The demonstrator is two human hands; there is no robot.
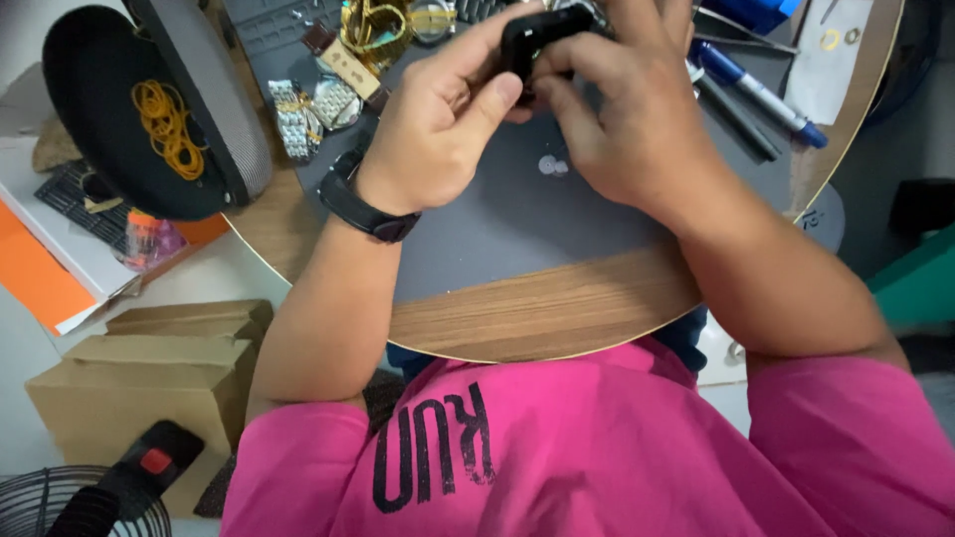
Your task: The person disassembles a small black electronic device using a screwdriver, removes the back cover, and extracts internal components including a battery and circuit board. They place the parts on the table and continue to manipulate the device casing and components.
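Note:
Both hands meet over the far part of a round wooden table point(557, 318) covered by a grey mat point(497, 224). My left hand point(443, 114), with a black band on its wrist, and my right hand point(622, 109) pinch a small black object point(532, 35) between fingers and thumbs. The object is mostly hidden by the fingers. Two tiny round pale parts point(552, 166) lie on the mat just below the hands.
Silver watch pieces point(313, 111) and gold bands point(373, 25) lie at the mat's far left. A black case holding yellow rubber bands point(164, 124) stands open at left. Blue and grey pens point(756, 94) lie at right. Cardboard boxes point(149, 383) sit on the floor.

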